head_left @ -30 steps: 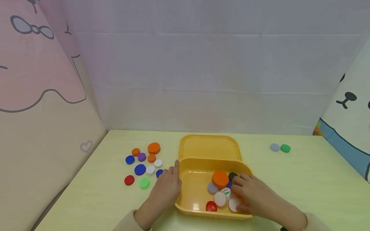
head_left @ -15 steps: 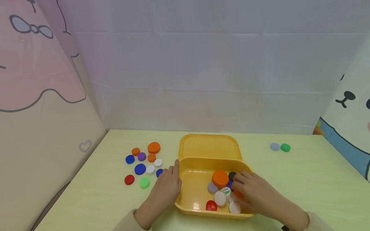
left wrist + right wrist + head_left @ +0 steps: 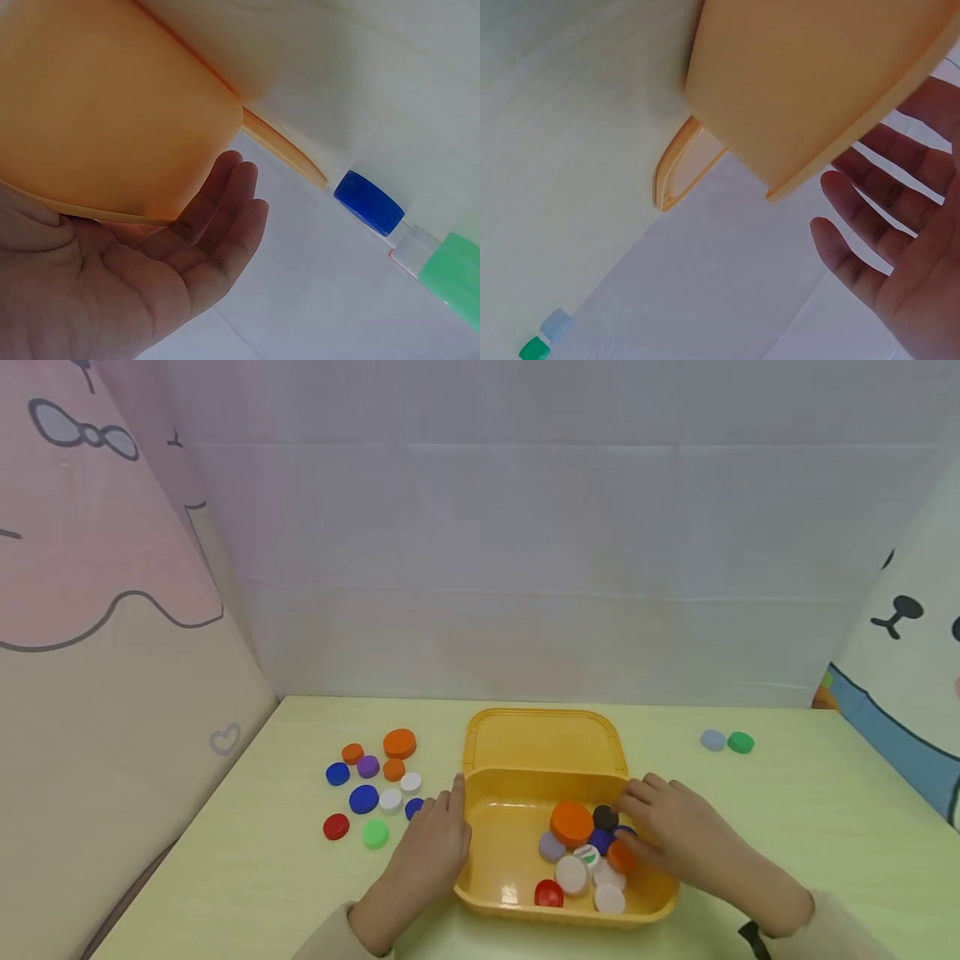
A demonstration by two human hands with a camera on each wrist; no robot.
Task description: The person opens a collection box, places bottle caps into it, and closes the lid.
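Note:
A yellow plastic box (image 3: pixel 510 814) stands near the front of the table with several bottle caps in its right half. Among these are a large orange cap (image 3: pixel 572 824), a black cap (image 3: pixel 605 817), a red cap (image 3: pixel 549 894) and a smaller orange cap (image 3: pixel 621 857). My left hand (image 3: pixel 433 843) rests against the box's left rim, index finger straight along it. My right hand (image 3: pixel 678 831) is over the right rim with fingers spread, its thumb reaching inside beside the smaller orange cap. Nothing shows in its grasp in the right wrist view.
Behind the box lies its yellow lid (image 3: pixel 543 742). Several caps are spread on the table to the left, including a purple cap (image 3: pixel 367 767) and a light green cap (image 3: pixel 375 834). A pale blue cap (image 3: pixel 713 741) and a green cap (image 3: pixel 741 742) sit at the back right.
My right hand has lifted back and to the right from among the caps, uncovering the smaller orange cap, white caps and the box's front right corner. My left hand has stayed in place.

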